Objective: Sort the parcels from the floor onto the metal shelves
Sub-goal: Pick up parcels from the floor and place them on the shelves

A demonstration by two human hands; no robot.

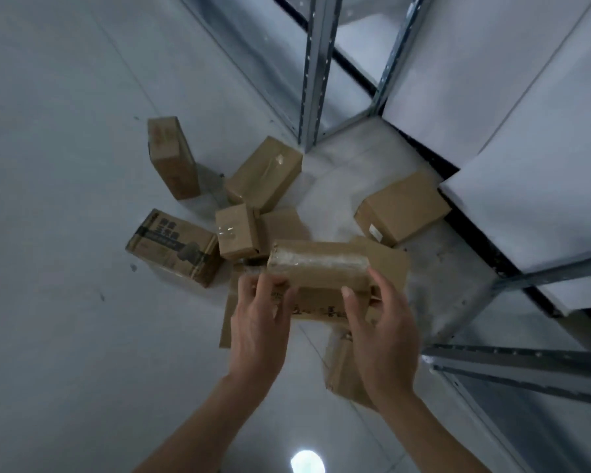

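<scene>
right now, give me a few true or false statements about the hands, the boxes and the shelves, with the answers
1. Both hands hold the same cardboard box. True: the left hand and the right hand grip the taped box from either end.
2. The box with black print lies right of the held box. False: the black-printed box is on the floor to its left.
3. A tall box stands on end at the far left of the pile. True: the upright box stands there.
4. The floor holds no more parcels. False: several remain, among them a box by the shelf.
5. The held box rests on a metal shelf. False: it is in the air over the pile, left of the metal shelves.
</scene>
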